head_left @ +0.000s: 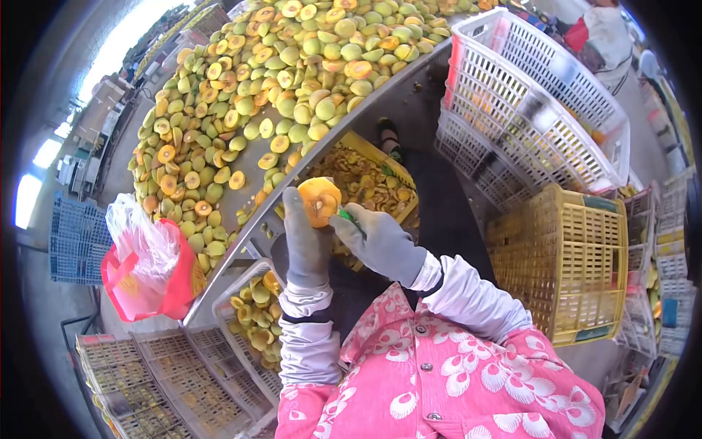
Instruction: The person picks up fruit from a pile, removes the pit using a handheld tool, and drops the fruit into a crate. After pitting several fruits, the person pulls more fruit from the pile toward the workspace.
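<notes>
While the gloved left hand (pixel 307 245) grasped a cut orange-fleshed fruit (pixel 320 202) between thumb and fingers, its cut face turned up, the gloved right hand (pixel 387 241) was closed round a small green tool (pixel 345 214). The tool's green end lay at the fruit's side — whether it touched the flesh, I could not tell. Both hands were just off the near edge of the desk (pixel 365 115), with the fruit out in front of that edge rather than over the top.

Below the hands stood a yellow crate (pixel 373 152) of fruit pieces (pixel 358 172). Beside the left forearm, near the lower-left end of the desk's near edge, was a pale crate (pixel 221 311) of fruit halves (pixel 256 314). A red bag (pixel 179 267) with clear plastic (pixel 142 230) in its mouth sat right at that end.

Across the desk, from the near edge back toward the far side, spread a heap of green and orange fruit (pixel 292 73) — many halved. Off the near edge's other end rose white crates (pixel 523 95), with a yellow basket crate (pixel 559 263) closer in; beyond the white crates was another person (pixel 610 40).
</notes>
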Demonstrator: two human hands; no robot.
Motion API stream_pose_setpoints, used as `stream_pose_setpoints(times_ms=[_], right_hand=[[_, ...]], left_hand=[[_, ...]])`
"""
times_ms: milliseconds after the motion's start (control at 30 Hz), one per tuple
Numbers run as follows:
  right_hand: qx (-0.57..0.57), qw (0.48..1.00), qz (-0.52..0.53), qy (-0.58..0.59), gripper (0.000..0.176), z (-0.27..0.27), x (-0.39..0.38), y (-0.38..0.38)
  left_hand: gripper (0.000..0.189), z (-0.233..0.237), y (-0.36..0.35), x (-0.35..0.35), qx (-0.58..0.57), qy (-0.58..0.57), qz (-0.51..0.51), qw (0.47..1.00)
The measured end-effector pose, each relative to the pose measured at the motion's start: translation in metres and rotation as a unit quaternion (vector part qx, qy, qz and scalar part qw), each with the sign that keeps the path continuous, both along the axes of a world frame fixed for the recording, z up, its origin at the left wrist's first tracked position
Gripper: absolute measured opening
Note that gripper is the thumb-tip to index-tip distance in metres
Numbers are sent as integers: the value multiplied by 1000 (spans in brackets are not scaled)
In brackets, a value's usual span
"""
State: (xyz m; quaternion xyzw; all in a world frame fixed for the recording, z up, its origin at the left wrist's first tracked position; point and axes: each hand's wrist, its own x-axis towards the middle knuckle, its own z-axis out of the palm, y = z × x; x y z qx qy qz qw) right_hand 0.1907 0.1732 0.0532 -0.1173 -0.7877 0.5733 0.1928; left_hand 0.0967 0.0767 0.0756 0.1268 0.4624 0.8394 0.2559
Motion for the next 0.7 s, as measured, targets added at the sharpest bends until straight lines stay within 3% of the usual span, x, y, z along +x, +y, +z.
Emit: stream_pose_setpoints(times_ms=[33,100,133,267,333,467,533,567,600,633,700], right_hand=[[2,1000,4,2,39,2,1,-1],[-9,1000,2,-10,40,5,5,-6],[-9,1000,5,-9,40,5,5,-9],[-95,995,-2,39,39,7,7,-27],[-136,989,0,53,39,7,9,-35],[-160,981,24,107,41,-7,8,-42],[-178,976,45,118,42,2,10,-37],[-300,947,111,-28,45,16,15,-25],[-410,879,172,-173,48,28,16,-16],[-409,880,171,-171,48,33,12,-13],[-500,818,179,-219,50,36,8,-14]], left_hand=[[28,0,1,3,2,2,4,1000],[44,-1,3,11,-121,126,90,981],[42,0,2,13,-168,179,125,961],[41,5,3,29,-204,194,193,940],[43,4,-2,36,-149,199,226,942],[39,9,-9,38,-154,193,245,937],[38,2,-19,21,-249,277,162,914],[38,2,-19,19,-250,276,163,914],[37,7,-17,17,-221,144,131,956],[37,11,-14,14,-188,10,95,978],[37,12,-11,13,-201,73,111,971]])
